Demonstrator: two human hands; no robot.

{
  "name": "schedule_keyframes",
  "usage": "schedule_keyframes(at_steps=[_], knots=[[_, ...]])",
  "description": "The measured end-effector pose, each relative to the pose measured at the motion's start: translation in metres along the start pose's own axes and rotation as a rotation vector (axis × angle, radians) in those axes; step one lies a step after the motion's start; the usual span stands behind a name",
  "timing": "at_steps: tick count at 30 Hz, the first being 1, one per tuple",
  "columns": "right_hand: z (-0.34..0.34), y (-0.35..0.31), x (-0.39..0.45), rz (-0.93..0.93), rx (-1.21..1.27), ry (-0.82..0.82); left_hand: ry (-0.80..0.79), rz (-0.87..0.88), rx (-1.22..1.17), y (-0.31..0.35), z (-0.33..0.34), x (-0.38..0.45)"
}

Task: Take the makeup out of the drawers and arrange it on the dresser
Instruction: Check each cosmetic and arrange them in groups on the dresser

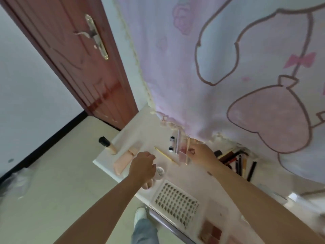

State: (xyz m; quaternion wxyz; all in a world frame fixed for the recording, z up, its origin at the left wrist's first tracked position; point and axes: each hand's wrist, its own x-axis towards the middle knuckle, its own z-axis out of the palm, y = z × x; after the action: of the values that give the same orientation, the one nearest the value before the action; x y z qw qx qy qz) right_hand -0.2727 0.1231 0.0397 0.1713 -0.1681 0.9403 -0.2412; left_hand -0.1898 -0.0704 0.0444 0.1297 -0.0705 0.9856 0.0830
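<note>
Right hand (202, 154) pinching clear pink tube (183, 153), long axis toward curtain (228, 67).

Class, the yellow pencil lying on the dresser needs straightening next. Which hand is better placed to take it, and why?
Left. The left hand hovers loosely curled, holding nothing, right beside the yellow pencil. The right hand is busy: its fingers pinch a clear pink tube by the cloth.
</note>
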Motion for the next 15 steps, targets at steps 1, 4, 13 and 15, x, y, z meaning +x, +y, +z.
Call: schedule_keyframes(at_steps=[1,4,13,15], knots=[[0.005,-0.01,0.013,0.014,0.0,-0.001,-0.005,0.019,0.01,-0.011,-0.003,0.009],[0.022,-0.039,0.052,0.112,-0.04,-0.002,-0.044,0.108,0.048,-0.043,-0.013,0.04],[0.062,-0.08,0.128,0.488,-0.221,-0.055,-0.079,0.428,0.125,-0.105,-0.04,0.103],[0.065,-0.081,0.131,0.524,-0.188,-0.097,-0.092,0.451,0.096,-0.113,-0.043,0.106]])
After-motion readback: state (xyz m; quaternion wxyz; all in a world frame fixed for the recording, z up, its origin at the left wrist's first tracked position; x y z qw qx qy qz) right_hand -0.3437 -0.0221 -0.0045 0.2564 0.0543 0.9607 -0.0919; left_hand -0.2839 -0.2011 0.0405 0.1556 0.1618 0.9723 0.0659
